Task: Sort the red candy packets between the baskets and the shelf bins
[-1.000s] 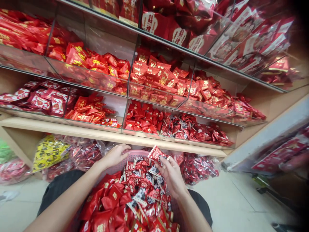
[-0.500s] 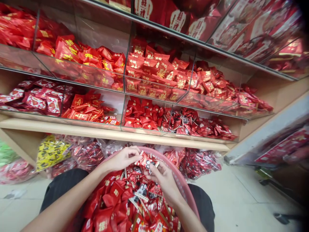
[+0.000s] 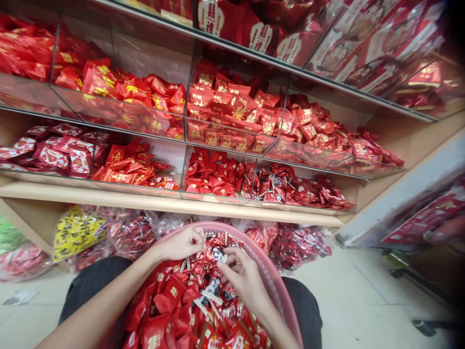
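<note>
The packet (image 3: 214, 253) lay over the sweets (image 3: 174, 291) in the basket (image 3: 272, 271), between both hands' fingers. The right hand (image 3: 245, 278) pinched its right end; the left hand (image 3: 181, 245) had curled fingers beside its left end, their grip unclear.

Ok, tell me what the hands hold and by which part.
A red printed packet, its right end apparently pinched by the right hand; the left hand is at its left end, but its grip there is unclear.
</note>
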Demonstrator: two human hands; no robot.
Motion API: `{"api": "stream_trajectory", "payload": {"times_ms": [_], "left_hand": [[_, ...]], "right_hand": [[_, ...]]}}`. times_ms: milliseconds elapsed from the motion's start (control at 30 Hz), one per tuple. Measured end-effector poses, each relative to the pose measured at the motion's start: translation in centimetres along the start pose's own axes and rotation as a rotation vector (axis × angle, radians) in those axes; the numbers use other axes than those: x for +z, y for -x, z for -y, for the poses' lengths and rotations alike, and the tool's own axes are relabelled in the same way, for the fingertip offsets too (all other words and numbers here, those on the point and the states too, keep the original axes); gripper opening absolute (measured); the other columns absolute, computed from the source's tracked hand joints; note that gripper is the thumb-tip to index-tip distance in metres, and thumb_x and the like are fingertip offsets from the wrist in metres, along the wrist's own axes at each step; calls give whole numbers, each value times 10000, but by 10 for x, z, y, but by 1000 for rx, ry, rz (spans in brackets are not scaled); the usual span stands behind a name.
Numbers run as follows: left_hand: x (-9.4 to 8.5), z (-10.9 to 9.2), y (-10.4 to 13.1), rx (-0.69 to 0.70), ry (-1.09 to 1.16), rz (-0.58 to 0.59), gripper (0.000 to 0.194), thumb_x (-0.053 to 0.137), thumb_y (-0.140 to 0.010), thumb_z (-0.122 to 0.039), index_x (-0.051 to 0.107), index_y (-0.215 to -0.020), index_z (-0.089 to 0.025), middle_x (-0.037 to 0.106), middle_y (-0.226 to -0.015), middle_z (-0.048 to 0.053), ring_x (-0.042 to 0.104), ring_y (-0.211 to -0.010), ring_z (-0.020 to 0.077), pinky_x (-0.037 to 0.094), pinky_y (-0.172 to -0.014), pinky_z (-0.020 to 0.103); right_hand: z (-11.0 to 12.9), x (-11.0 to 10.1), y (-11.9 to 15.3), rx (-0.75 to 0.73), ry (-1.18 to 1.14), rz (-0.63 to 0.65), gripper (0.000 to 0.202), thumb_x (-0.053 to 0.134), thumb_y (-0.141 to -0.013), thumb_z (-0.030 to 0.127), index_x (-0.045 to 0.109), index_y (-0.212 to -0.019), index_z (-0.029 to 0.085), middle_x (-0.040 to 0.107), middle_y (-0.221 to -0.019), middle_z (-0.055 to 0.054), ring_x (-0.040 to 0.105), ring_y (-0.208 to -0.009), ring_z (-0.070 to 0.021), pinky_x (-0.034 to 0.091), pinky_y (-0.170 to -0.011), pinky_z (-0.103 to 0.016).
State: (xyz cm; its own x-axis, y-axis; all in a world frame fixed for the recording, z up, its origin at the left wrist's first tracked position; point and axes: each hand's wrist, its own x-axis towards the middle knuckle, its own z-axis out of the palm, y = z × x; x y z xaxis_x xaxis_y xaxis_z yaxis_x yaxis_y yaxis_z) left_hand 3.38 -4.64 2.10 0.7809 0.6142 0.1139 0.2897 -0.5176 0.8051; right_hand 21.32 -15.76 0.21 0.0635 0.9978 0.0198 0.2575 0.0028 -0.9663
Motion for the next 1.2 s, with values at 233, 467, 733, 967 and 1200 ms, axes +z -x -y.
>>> {"api": "stream_trajectory", "payload": {"times_ms": [233, 467, 733, 967, 1200], "left_hand": [[-1, 5, 1, -44, -16, 86, 296, 485, -722, -216, 418, -443, -145, 412, -622, -29, 402, -610, 75, 336, -609, 202], [-3, 9, 2, -89, -25, 103, 297, 471, -705, -204, 391, -424, -147, 422, -615, -30, 403, -603, 76, 327, -603, 205], [-4, 14, 2, -118, -46, 76, 301, 471, -729, -227, 518, -444, -141, 458, -602, -23, 433, -597, 79, 342, -593, 195], [-2, 17, 1, -139, -80, 36, 475, 420, -805, -460, 587, -494, -141, 531, -536, -12, 483, -553, 85, 367, -611, 193], [-16, 15, -2, -110, -115, -242, 454, 377, -818, -462, 439, -486, -159, 433, -512, -46, 410, -510, 81, 312, -544, 203]], "right_hand": [[-5, -1, 2, -53, 236, 51, 303, 572, -750, 337, 516, -1023, 219, 510, -712, 43, 433, -464, -64, 327, -433, -193], [-4, 2, 3, -110, 332, 54, 263, 520, -785, 309, 528, -1032, 217, 558, -746, 21, 457, -502, -80, 333, -464, -198], [-9, 3, 0, -160, 442, -18, 237, 490, -805, 302, 558, -1017, 221, 605, -755, -2, 548, -574, -118, 379, -506, -208], [-3, -1, -1, -169, 520, -93, 225, 439, -833, 321, 567, -991, 223, 598, -629, 20, 564, -537, -129, 366, -480, -204], [44, -68, -39, -291, 589, -320, 271, 408, -837, 385, 586, -888, 187, 638, -668, -11, 572, -566, -136, 401, -542, -220]]}}
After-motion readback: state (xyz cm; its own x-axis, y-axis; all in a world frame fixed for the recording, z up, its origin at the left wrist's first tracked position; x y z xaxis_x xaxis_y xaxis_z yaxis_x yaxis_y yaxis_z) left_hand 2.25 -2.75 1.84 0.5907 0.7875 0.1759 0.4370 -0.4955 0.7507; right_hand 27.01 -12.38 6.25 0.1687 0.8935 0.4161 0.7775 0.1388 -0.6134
